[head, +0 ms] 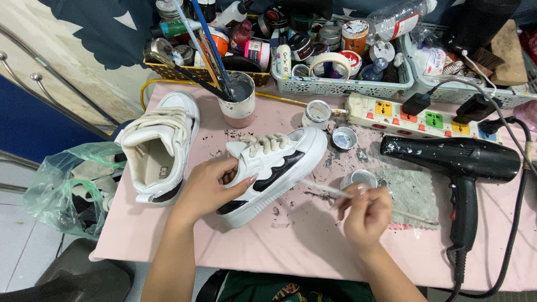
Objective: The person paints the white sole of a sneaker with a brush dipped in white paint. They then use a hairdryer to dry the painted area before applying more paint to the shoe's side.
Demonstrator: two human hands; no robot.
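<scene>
A person was touching up the side of a white shoe [274, 170] with a thin brush [330, 190].

The step in hand looked like paintwork on the black-and-white side panel: the shoe lay tilted at the middle of the pink table [313, 246], its sole turned toward the right hand [366, 212]. The left hand [210, 187] was curled around the shoe's heel and collar, fingers closed on it to steady it. The right hand was pinched shut on the brush, whose tip reached the shoe's side just right of the black panel. The next move probably called for a short, light stroke with the shoe kept firmly braced. A second shoe [159, 148] lay left of the shoe, a small paint pot [358, 179] just right of it, and a black hairdryer [458, 168] farther right.
</scene>
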